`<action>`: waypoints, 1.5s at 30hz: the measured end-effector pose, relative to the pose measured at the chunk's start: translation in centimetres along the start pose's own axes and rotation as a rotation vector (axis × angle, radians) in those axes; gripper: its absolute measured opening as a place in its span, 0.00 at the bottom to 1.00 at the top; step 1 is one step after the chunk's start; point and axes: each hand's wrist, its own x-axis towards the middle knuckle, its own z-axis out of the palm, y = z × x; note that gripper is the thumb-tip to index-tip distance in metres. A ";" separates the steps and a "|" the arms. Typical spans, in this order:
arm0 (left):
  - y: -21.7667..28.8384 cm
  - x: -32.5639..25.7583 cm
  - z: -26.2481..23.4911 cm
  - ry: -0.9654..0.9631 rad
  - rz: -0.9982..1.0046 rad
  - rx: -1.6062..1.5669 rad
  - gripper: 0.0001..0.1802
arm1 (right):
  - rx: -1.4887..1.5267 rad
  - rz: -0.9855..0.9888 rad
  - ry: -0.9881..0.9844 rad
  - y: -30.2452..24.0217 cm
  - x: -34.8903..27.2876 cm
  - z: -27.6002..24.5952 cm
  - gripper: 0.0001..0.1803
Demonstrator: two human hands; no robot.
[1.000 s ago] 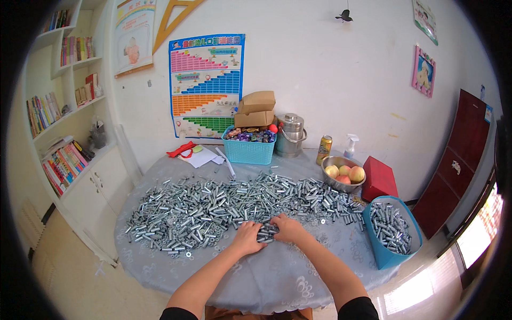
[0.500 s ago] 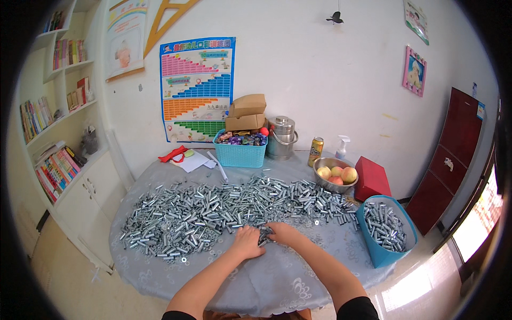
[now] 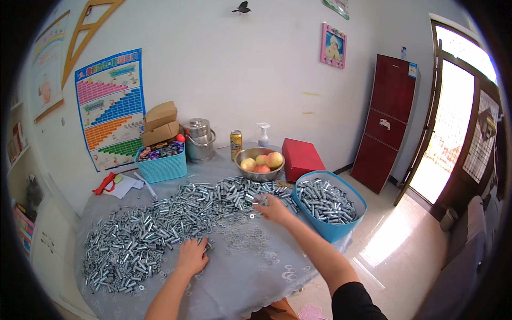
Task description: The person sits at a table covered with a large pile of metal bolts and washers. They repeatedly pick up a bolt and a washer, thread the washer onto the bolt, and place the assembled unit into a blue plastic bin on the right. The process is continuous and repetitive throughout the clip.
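A wide heap of small silvery metal sleeves [image 3: 160, 224] covers much of the table, with loose washers [image 3: 242, 234] scattered along its near side. My left hand [image 3: 192, 257] rests at the heap's near edge, its fingers bent and the thumb apart from them, a few metal pieces beside the fingertips. Farther right, my right hand [image 3: 276, 210] is raised around a small bunch of metal sleeves [image 3: 261, 201], mostly hidden by the fingers. Just right of that hand stands a blue bin [image 3: 332, 232] filled with more such metal pieces.
Behind the heap are a steel bowl [image 3: 246, 175] of peaches, a yellow can [image 3: 236, 143], a spray bottle [image 3: 263, 133] and a red box [image 3: 301, 160]. A turquoise basket [image 3: 162, 169] of wrapped sweets and a steel pail [image 3: 200, 144] stand back left.
The view has swung to the right. My hands, close together at the heap's edge before, are now apart; the right one has moved toward the blue bin with metal sleeves.
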 end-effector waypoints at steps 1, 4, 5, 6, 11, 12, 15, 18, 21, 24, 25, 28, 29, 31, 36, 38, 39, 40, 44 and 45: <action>-0.1 -0.2 0.2 0.012 -0.011 0.016 0.25 | 0.034 0.042 0.053 0.0 -0.1 -2.1 0.17; 0.5 0.3 0.6 0.045 -0.015 0.019 0.20 | -0.144 0.023 0.311 1.7 -0.5 -9.6 0.17; 0.5 0.1 0.6 0.050 -0.033 0.025 0.18 | -0.276 -0.024 0.384 1.7 -0.7 -11.5 0.20; 0.6 0.3 0.7 0.049 -0.027 0.023 0.18 | -0.378 0.031 0.471 2.3 -0.7 -13.7 0.21; 0.6 1.0 1.3 0.004 -0.024 0.020 0.17 | -0.725 0.183 0.667 6.8 0.3 -22.4 0.21; 0.4 1.0 1.4 0.007 -0.026 0.019 0.17 | -0.758 0.260 0.678 6.5 0.1 -23.0 0.20; 0.3 1.0 1.6 0.019 -0.025 0.022 0.17 | -0.920 0.403 0.581 6.4 -0.8 -24.5 0.18; 0.4 1.1 1.7 0.030 -0.025 0.019 0.18 | -0.932 0.428 0.446 6.7 -1.8 -25.7 0.16; 0.3 1.3 1.6 0.021 -0.043 -0.031 0.18 | -0.891 0.362 0.524 5.7 -2.7 -25.4 0.13; -0.1 0.8 1.4 0.021 -0.047 -0.110 0.18 | -0.932 0.108 0.603 4.1 -2.4 -23.6 0.15; -0.1 0.8 1.4 0.016 -0.049 -0.145 0.18 | -0.844 0.055 0.632 2.6 -2.4 -22.1 0.14; -0.8 0.5 1.4 0.025 -0.047 -0.345 0.20 | -0.620 -0.131 0.430 -2.3 -2.4 -14.6 0.13; -1.1 0.6 1.8 0.040 -0.067 -0.391 0.22 | -0.557 -0.170 0.278 -3.4 -2.4 -11.8 0.13; -1.8 -0.1 1.1 0.025 -0.128 -0.467 0.26 | -0.447 -0.255 -0.042 -3.9 -1.8 -5.9 0.14; -3.2 -1.3 -0.3 0.032 -0.098 -0.502 0.35 | -0.490 -0.334 -0.496 -1.2 -0.6 7.4 0.19; -3.8 -1.9 -0.6 0.043 -0.036 -0.381 0.32 | -0.493 -0.337 -0.523 -0.3 -0.3 11.3 0.20; -4.1 -2.4 -0.4 0.035 -0.029 -0.342 0.30 | -0.498 -0.337 -0.539 -0.2 -0.4 12.8 0.21; -4.4 -2.7 -0.4 0.025 -0.019 -0.304 0.28 | -0.547 -0.321 -0.508 -0.4 -0.5 14.1 0.21; -5.2 -3.1 -0.3 -0.042 0.018 -0.389 0.23 | -0.644 -0.244 -0.413 0.6 -0.3 17.2 0.22; -5.3 -3.2 -0.1 -0.035 0.003 -0.404 0.22 | -0.673 -0.241 -0.410 0.8 0.0 17.6 0.22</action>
